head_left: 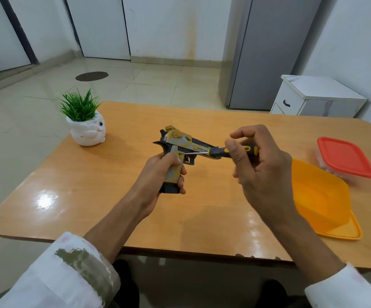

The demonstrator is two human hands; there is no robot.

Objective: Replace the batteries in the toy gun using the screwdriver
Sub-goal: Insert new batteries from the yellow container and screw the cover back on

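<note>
A tan, yellow and black toy gun [180, 144] is held above the middle of the wooden table [91, 185], barrel pointing right. My left hand [157, 174] grips its handle from the left. My right hand [257, 165] pinches the black and yellow handle of a screwdriver [219, 151]. The thin metal shaft runs left and its tip meets a screw at the top of the gun's grip. No batteries are visible.
A white pot with a green plant [86, 125] stands at the table's far left. An orange tray [322, 201] lies at the right, with a red-lidded container [344, 157] behind it. A white drawer cabinet [313, 96] stands beyond the table.
</note>
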